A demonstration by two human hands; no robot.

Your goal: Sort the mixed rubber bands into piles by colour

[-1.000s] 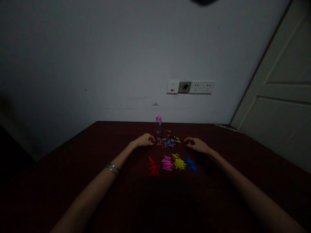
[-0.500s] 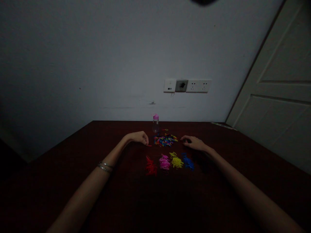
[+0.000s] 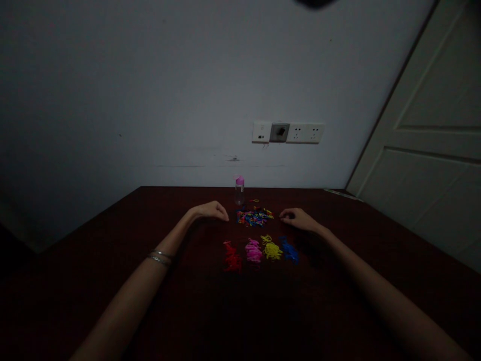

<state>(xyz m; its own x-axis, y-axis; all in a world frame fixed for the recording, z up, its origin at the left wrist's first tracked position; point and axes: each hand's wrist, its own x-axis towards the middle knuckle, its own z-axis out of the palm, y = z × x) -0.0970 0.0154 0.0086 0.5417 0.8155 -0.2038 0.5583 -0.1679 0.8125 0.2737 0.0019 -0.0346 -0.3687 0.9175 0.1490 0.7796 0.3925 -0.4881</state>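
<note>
My left hand (image 3: pixel 212 210) is just left of a mixed heap of small coloured rubber bands (image 3: pixel 254 217). Its fingers stretch down toward the table, and no band shows at their tips. On the other side of the heap, my right hand (image 3: pixel 296 219) rests with loosely bent fingers, thumb and forefinger slightly apart, nothing visible between them. Nearer to me lie separate piles in a row: red bands (image 3: pixel 233 258), pink bands (image 3: pixel 254 250), yellow bands (image 3: pixel 272 249) and blue bands (image 3: pixel 289 249). A lighter red strand tops the red pile.
A clear bottle with a pink cap (image 3: pixel 239 191) stands behind the mixed heap, near the wall. One loose band (image 3: pixel 254 201) lies beside it. The dark table (image 3: pixel 180 311) meets a wall with sockets (image 3: pixel 305 133). A pale door (image 3: pixel 424 145) is at the right.
The red band that stuck out from my left fingertips no longer shows there. The left hand has risen slightly and its fingers have straightened. My right hand has barely moved.
</note>
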